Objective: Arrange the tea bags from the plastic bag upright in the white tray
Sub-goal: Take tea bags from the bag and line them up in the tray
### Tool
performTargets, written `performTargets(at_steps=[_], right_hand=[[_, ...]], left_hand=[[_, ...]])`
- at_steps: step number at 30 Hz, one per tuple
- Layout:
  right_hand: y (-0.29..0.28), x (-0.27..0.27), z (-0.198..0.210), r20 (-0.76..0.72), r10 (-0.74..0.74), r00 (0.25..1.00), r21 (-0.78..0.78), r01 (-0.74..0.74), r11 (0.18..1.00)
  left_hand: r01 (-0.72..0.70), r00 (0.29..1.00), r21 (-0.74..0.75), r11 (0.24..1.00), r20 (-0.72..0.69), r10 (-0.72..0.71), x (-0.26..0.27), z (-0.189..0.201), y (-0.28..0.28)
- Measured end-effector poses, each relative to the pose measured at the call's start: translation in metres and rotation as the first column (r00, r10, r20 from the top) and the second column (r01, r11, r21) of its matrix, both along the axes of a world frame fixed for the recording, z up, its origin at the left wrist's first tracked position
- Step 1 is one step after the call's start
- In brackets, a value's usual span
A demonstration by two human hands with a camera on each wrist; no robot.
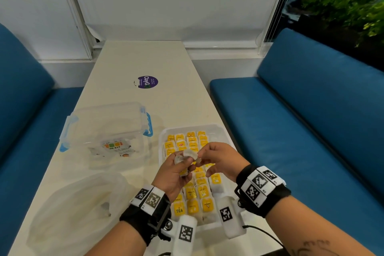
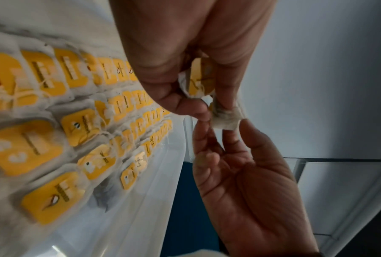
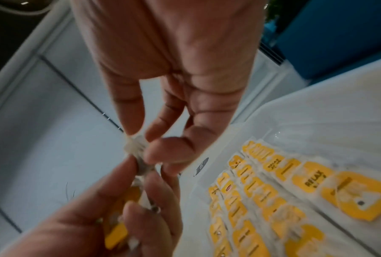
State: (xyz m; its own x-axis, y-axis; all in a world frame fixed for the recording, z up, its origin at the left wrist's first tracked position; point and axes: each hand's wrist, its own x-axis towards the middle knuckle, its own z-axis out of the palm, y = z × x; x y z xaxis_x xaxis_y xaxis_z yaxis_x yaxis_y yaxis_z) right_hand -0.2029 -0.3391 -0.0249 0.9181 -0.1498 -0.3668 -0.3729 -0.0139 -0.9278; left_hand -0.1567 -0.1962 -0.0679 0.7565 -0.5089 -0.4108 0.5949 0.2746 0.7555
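Both hands hover over the white tray (image 1: 163, 134), which holds several rows of tea bags (image 1: 193, 206) with yellow tags (image 3: 310, 175). My left hand (image 1: 182, 162) grips a small bunch of tea bags (image 2: 201, 78) with yellow tags. My right hand (image 1: 200, 155) pinches the corner of one pale tea bag (image 1: 188, 154) from that bunch between thumb and fingers. In the right wrist view the right hand (image 3: 141, 144) meets the left hand (image 3: 145, 182) at this tea bag (image 3: 136, 147). The crumpled plastic bag (image 1: 76, 203) lies on the table at the near left.
A clear lidded box (image 1: 106, 129) with blue latches stands left of the tray. A purple round sticker (image 1: 148, 82) is on the table (image 1: 141, 58) further back. Blue benches (image 1: 301, 120) run along both sides of the table.
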Motion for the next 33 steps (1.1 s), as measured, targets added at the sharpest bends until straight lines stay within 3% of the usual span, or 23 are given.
performTargets(at_steps=[4,12,16,21,26,33], right_hand=[[-0.005,0.0,-0.002,-0.118,0.043,0.992,0.074,-0.034,0.997],[-0.015,0.002,0.003,-0.071,0.018,0.997,-0.085,-0.024,0.996],[-0.015,0.003,0.007,-0.055,0.027,0.998,-0.131,-0.034,0.991],[-0.016,0.004,0.006,-0.016,0.084,0.996,-0.354,-0.084,0.931],[-0.014,0.003,0.008,-0.01,0.212,0.977,-0.249,-0.208,0.946],[-0.01,0.007,0.003,-0.006,0.24,0.971,-0.309,-0.23,0.923]], left_hand=[[0.027,0.997,0.088,0.996,0.071,-0.033,-0.003,0.002,0.001],[0.084,0.992,0.248,0.965,0.075,-0.105,-0.005,-0.002,0.0],[0.092,0.991,0.234,0.968,0.075,-0.113,-0.006,0.0,-0.001],[0.118,0.992,0.158,0.98,0.03,-0.124,-0.002,0.005,-0.001],[0.128,0.991,0.131,0.983,0.012,-0.131,-0.002,0.007,-0.002],[0.127,0.99,0.164,0.978,0.045,-0.136,-0.002,0.006,-0.002]])
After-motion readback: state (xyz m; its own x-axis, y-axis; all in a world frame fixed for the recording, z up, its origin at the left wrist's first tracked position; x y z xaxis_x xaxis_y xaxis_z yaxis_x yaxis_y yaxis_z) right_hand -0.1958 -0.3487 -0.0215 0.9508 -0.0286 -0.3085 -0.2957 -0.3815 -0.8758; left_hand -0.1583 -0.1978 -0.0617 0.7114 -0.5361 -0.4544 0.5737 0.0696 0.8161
